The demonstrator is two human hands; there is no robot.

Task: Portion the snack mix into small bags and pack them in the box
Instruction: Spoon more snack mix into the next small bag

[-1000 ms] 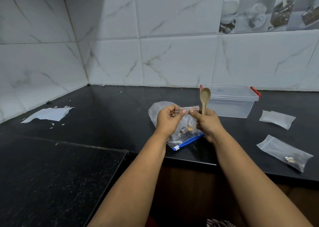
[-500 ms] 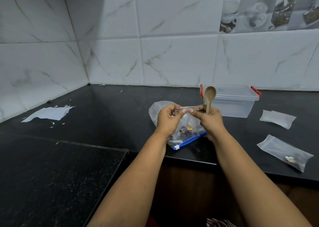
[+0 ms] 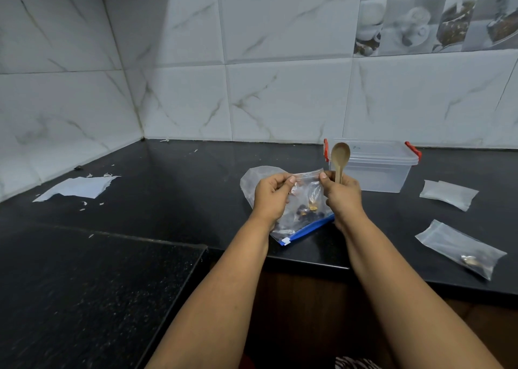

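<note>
Two hands pinch one small bag's mouth, left hand and right hand, the latter also holding a wooden spoon; sealing appears underway, boxing next.

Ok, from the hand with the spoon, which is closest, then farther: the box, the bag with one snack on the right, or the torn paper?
1. Clear box, just behind the right hand.
2. Small bag with a snack, off to the right.
3. Torn paper, far left on the counter.

One head-worn camera looked forward and down, close above the black counter, facing the tiled wall behind the counter.
</note>
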